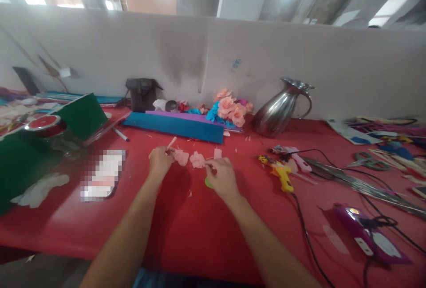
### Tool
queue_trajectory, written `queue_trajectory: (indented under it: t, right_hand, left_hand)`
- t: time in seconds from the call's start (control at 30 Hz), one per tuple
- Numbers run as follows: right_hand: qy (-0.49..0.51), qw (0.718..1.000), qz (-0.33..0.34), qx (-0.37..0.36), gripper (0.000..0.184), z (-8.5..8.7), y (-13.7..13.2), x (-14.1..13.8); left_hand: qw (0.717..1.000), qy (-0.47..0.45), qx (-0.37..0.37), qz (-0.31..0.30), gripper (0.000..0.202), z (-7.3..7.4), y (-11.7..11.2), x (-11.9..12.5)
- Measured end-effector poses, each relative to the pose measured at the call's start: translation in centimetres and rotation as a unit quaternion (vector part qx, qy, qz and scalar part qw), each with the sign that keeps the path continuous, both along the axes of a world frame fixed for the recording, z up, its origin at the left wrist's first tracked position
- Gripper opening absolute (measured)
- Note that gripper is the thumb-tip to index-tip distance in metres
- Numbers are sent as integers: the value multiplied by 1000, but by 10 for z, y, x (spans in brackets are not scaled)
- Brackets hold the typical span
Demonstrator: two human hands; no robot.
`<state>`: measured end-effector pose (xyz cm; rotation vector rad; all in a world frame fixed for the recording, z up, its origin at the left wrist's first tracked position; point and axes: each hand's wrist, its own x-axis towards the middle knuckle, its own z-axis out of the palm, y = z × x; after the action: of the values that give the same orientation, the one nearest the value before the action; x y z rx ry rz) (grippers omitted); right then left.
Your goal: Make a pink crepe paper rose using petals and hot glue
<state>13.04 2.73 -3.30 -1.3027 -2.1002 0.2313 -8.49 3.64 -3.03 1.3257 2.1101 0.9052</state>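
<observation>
Both my hands rest on a red table [186, 230] among small pink paper petals. My left hand [160, 160] is closed around a thin pink strip that sticks up from its fingers, next to a pink petal piece [182, 157]. My right hand [223, 177] is closed in a pinch close to another pink petal cluster [197, 160]; what it pinches is too small to make out. A small green piece [208, 183] lies partly under the right hand. A further pink scrap [217, 153] sits just beyond it.
A blue and purple paper roll [176, 126], paper flowers [229, 107] and a steel jug [281, 108] stand at the back. A yellow glue gun [282, 176] with cords, scissors [368, 161] and a purple device [369, 233] lie right. Green card [83, 115] and tape [43, 123] lie left.
</observation>
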Motion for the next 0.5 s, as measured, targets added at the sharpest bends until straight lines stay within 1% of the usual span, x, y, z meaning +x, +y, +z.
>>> queue_trajectory:
  t: [0.13, 0.23, 0.3, 0.4, 0.43, 0.5]
  right_hand:
    - [-18, 999, 33, -9, 19, -3, -8, -9]
    - [-25, 999, 44, -14, 20, -2, -11, -11]
    - [-26, 999, 42, -11, 19, 1, -9, -8]
    - [-16, 999, 24, -27, 18, 9, -4, 4]
    - [-11, 998, 17, -52, 17, 12, -3, 10]
    - [-10, 992, 15, -127, 13, 17, -4, 22]
  left_hand:
    - [997, 73, -11, -5, 28, -2, -2, 1]
    - [996, 91, -14, -12, 22, -3, -2, 6]
    - [997, 81, -3, -10, 20, -4, -1, 8]
    - [999, 28, 25, -5, 19, -6, 1, 9]
    - [999, 9, 34, 1, 18, -6, 1, 9]
    - [998, -25, 53, 13, 17, -7, 0, 9]
